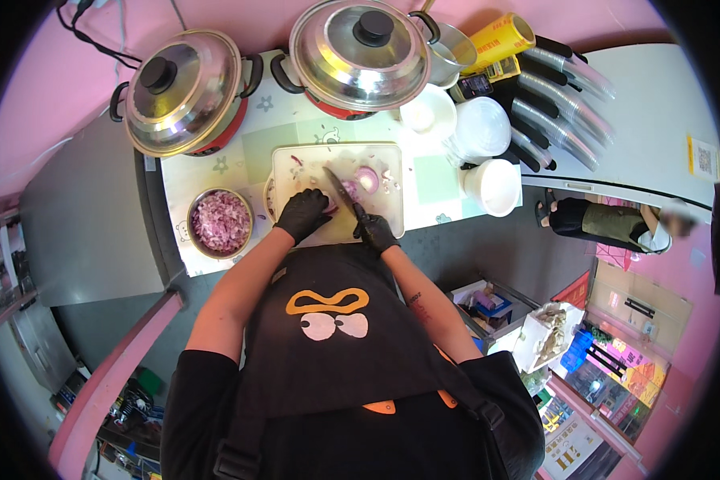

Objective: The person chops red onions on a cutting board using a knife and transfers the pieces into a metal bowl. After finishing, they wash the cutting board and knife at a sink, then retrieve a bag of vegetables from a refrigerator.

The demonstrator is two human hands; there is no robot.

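A kitchen knife (339, 187) is gripped by its handle in my black-gloved right hand (374, 230), its blade pointing away over the white cutting board (300, 180). My left hand (303, 215), also gloved in black, holds a piece of red onion (331, 207) down on the board, partly hidden under the fingers. To the right of the blade lies a cut red onion half (367, 179), with chopped red onion (350, 191) between it and the knife. Small scraps are scattered over the board. Left of the board stands a metal bowl (251, 223) full of diced red onion (221, 221).
Two lidded metal pots (183, 90) (360, 54) stand along the back of the table. White plastic tubs (495, 187), stacked clear lids (564, 108) and a yellow cling-film box (498, 42) crowd the right. Another person (606, 225) is farther right, beyond a white appliance (642, 108).
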